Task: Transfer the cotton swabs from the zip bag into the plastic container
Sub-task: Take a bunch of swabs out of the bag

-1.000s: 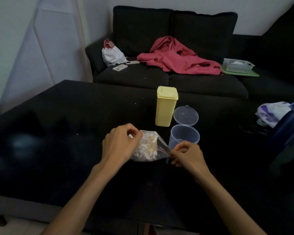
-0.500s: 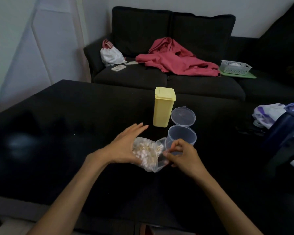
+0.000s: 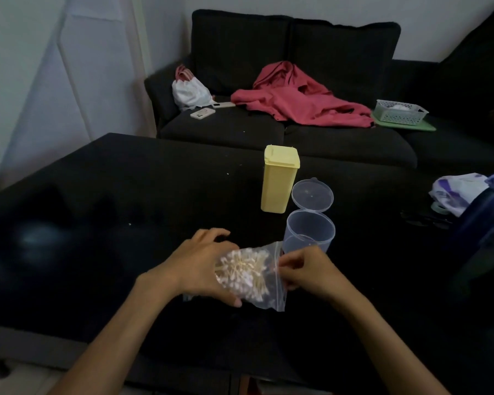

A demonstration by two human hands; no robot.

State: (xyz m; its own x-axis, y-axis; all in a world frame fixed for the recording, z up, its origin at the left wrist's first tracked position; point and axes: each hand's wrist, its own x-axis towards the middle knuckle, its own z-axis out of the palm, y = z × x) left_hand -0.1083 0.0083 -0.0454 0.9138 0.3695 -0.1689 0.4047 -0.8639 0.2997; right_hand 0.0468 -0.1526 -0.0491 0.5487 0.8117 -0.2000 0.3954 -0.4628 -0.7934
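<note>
- Your left hand (image 3: 200,266) cups the zip bag (image 3: 251,276) from its left side, fingers curled over the far edge and thumb under the near edge, so it is grasping the bag.
- Your right hand (image 3: 305,269) pinches the bag's right end, at the zip strip, between curled fingers and thumb.
- The bag is clear plastic and sits between your two hands, low over the black table (image 3: 126,195); you cannot tell from this view whether it rests on the surface or is lifted just off it.
- The cotton swabs (image 3: 243,270) are all inside the bag, bunched in a loose white pile against your left palm.
- You cannot tell whether the zip strip is sealed or parted.
- The plastic container (image 3: 310,232) stands upright just beyond your right hand, near the bag's far right corner. It is a clear round tub, and its hinged lid (image 3: 312,195) is flipped back and open behind it.
- A yellow box (image 3: 280,179) with its lid on stands upright just left of the open lid.
- Beyond the table is a dark sofa (image 3: 297,132), with a red cloth (image 3: 297,101), a white bag (image 3: 190,91), a phone (image 3: 202,112) and a small basket (image 3: 399,111) on it.
</note>
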